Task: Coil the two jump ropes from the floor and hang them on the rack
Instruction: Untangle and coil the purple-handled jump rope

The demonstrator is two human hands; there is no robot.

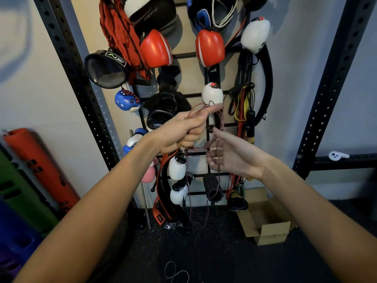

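Pink rope part coiled at the rack; second rope not yet picked up.

The black wall rack (pixel 184 54), crowded with gear, fills the far middle. In front of it the left hand (pixel 183 131) is clenched round several loops of the pink jump rope (pixel 222 123), index finger stretched out. The right hand (pixel 234 158), just right and lower, is released, palm up, with a loose strand running past its fingers. The rope's tail hangs to the floor (pixel 224 252), so coiling looks unfinished and nothing is hung. The pale jump rope (pixel 175 271) lies loose on the near floor.
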